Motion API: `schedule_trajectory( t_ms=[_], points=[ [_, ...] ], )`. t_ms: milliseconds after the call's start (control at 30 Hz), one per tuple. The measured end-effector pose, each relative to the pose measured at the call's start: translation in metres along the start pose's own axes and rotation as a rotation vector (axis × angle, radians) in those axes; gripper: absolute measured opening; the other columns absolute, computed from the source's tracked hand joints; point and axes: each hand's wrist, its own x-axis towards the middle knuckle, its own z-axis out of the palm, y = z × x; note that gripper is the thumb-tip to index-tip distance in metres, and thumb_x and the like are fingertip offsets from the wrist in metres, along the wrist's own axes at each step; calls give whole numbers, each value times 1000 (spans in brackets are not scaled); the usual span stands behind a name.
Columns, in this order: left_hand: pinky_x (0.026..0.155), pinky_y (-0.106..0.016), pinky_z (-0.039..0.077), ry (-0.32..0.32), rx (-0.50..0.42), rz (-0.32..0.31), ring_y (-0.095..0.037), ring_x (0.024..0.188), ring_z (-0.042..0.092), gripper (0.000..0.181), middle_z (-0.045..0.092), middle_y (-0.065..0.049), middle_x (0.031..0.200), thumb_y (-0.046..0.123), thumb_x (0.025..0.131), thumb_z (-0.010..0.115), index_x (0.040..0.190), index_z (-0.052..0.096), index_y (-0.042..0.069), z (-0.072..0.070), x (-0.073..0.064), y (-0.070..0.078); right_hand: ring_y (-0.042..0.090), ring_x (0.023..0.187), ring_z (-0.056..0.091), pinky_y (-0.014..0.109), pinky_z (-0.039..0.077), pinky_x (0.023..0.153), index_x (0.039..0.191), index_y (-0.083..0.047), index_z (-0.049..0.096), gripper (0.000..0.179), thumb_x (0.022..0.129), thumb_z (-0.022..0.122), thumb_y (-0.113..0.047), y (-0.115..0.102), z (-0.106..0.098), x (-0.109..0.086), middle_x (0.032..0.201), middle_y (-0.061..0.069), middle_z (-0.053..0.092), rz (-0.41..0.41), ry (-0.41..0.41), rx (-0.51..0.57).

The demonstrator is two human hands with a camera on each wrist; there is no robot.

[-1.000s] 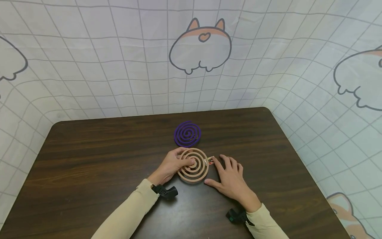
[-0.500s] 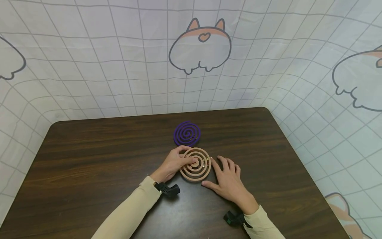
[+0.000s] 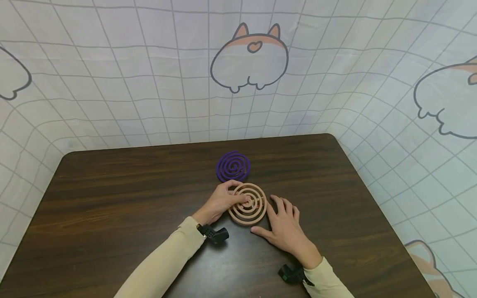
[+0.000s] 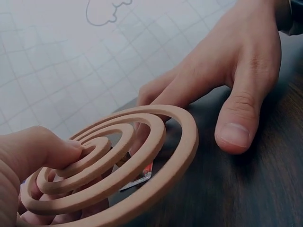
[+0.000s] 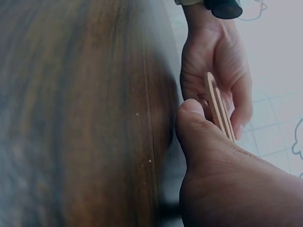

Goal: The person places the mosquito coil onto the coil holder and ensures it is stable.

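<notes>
A tan mosquito coil [image 4: 190,132] is pinched in my left hand [image 3: 219,205], the thumb on its inner turns and the fingers underneath. In the left wrist view the coil is tilted above the table. Under it, seen through the gaps, lies a small flat piece [image 4: 141,178] with red and pale colours. My right hand [image 3: 287,227] rests at the coil's right side with fingers spread. Its index finger reaches behind the rings toward the small piece, and its thumb is held apart. The right wrist view shows the coil edge-on beyond the right thumb.
A purple spiral coil [image 3: 234,167] lies on the dark wooden table [image 3: 130,186] just behind the left hand. A pale grid-patterned curtain [image 3: 156,82] surrounds the table's back and sides. Black cameras are strapped to both wrists.
My left hand has carried the tan coil to the right, so it now covers the small flat piece that showed beside it. The right hand has shifted slightly left.
</notes>
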Motion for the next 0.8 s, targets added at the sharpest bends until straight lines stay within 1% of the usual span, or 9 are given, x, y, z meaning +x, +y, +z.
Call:
schedule_trajectory(
  t_ms=[200,500,800],
  points=[
    [69,-26,61,12,9,1,-11,78,74,55,78,-6,96,12,88,82,136,57,6,2,4,-1,49,145,32,72,26,114,158,-14,44,94,87,67,-71,-1,1,-1,160,21,36,4,6,-5],
    [72,-25,61,3,19,-12,-10,81,73,56,77,-6,100,14,87,83,137,58,5,4,7,1,49,145,31,72,26,114,157,-15,44,93,87,67,-71,-1,2,-2,161,21,35,6,10,-6],
    [74,-25,61,10,22,-13,-9,83,73,56,77,-9,105,15,89,81,139,57,5,6,9,2,49,146,31,72,27,114,155,-14,48,91,87,66,-73,0,3,-2,161,21,34,3,3,-23]
  ],
)
